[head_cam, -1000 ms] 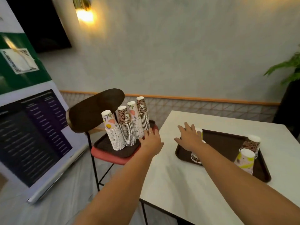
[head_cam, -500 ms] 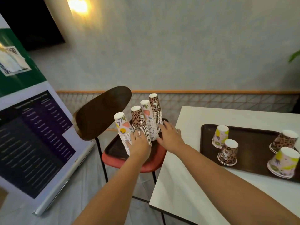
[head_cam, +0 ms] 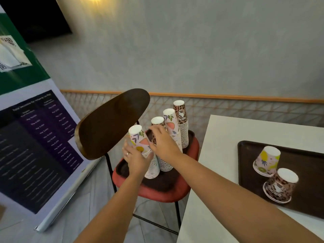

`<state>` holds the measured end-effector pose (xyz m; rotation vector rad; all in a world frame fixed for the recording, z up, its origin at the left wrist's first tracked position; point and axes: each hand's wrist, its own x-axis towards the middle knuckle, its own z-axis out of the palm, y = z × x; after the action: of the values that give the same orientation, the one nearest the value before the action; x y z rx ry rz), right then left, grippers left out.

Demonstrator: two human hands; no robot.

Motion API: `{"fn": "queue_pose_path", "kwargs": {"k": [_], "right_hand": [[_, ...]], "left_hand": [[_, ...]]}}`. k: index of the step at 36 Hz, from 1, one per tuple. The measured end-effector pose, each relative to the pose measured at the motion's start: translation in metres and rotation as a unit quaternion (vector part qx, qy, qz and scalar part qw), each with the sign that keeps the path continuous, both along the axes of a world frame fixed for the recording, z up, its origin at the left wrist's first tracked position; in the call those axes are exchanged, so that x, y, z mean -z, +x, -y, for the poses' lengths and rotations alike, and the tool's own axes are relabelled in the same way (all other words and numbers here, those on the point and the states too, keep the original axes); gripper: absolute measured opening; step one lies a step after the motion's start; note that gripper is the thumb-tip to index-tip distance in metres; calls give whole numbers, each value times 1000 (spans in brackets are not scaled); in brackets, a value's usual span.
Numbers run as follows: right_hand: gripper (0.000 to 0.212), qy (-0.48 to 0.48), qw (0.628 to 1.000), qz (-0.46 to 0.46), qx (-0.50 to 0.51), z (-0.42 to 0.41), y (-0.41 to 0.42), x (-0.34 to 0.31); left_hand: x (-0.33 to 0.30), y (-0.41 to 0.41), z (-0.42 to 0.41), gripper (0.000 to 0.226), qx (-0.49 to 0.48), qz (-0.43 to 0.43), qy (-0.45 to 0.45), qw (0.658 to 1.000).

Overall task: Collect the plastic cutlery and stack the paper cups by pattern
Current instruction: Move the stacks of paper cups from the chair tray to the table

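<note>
Left hand: the left hand (head_cam: 135,159) is wrapped round the near fruit stack (head_cam: 146,155), fingers curled on its upper half; the stack leans toward the chair back (head_cam: 112,123).
Right hand: the right hand (head_cam: 162,142) has its fingers curled at the upper part of the near leopard stack (head_cam: 162,148); it looks like a pinch on the top cups, though the hand hides the contact.
Stacks: four upside-down towers stand in a row on the chair tray (head_cam: 157,181), fruit and leopard by turns; the far fruit stack (head_cam: 172,130) and far leopard stack (head_cam: 182,123) lie beyond both hands, untouched.
Long axis: each tower runs near upright, tilted a little left, so lifting means drawing along that line.
Loose cups: a fruit cup (head_cam: 267,161) and a leopard cup (head_cam: 280,187), just beside each other, sit rim-down on the desk tray (head_cam: 245,155), well right of both hands; the right hand is nearer.
Desk: the desk (head_cam: 219,155) stands just right of the chair.
Cutlery: none seen.
</note>
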<state>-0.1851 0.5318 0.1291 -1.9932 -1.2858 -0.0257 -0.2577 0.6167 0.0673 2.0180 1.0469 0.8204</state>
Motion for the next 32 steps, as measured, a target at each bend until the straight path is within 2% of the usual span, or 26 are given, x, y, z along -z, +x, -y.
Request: {"fn": "queue_pose_path", "kwargs": {"k": [3, 6, 12, 17, 22, 27, 32], "right_hand": [[52, 20, 999, -37, -6, -16, -1, 0], [59, 14, 999, -40, -8, -34, 0, 0], [70, 13, 998, -59, 17, -67, 0, 7], [70, 18, 997, -72, 37, -89, -4, 22], [69, 49, 992, -90, 72, -95, -10, 39], [66, 95, 986, -91, 101, -91, -12, 47], [66, 121, 979, -85, 138, -83, -19, 53]], "left_hand": [[13, 1, -20, 119, 9, 24, -95, 995], [29, 3, -44, 139, 51, 40, -145, 987], [48, 2, -77, 116, 192, 109, -146, 964], [64, 1, -94, 82, 258, 83, -141, 952], [81, -1, -104, 87, 295, 73, -163, 939], [94, 6, -113, 76, 331, 41, -162, 929], [109, 10, -119, 84, 354, 32, -166, 920]]}}
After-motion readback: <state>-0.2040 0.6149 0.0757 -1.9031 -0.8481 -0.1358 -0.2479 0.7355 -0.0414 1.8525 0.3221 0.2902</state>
